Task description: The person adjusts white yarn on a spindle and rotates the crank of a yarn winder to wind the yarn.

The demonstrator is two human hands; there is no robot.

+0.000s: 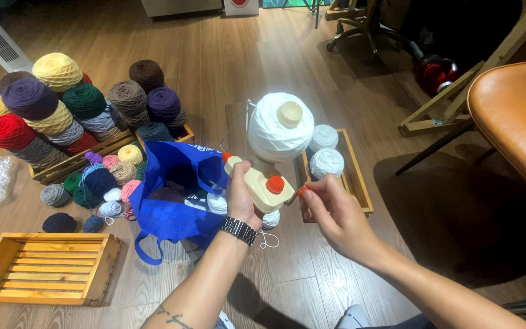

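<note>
The cream yarn winder (pixel 262 183), in the middle of the scene above the floor, looks like light, rigid plastic, best held by its body. The left hand (pixel 241 198) grasps that body from the left, while the right hand (pixel 330 213) pinches its crank (orange knob) at the winder's right edge; the soft white yarn cake (pixel 279 126) sits on top.

Even indoor light, soft shadows under arms and stool, sharp centre, wide-angle bending at edges

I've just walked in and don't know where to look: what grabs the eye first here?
The fat white yarn ball on a cream winder, steadied by the left hand with the right hand at its crank. Left of it, a heap of coloured yarn and a blue bag.
</note>
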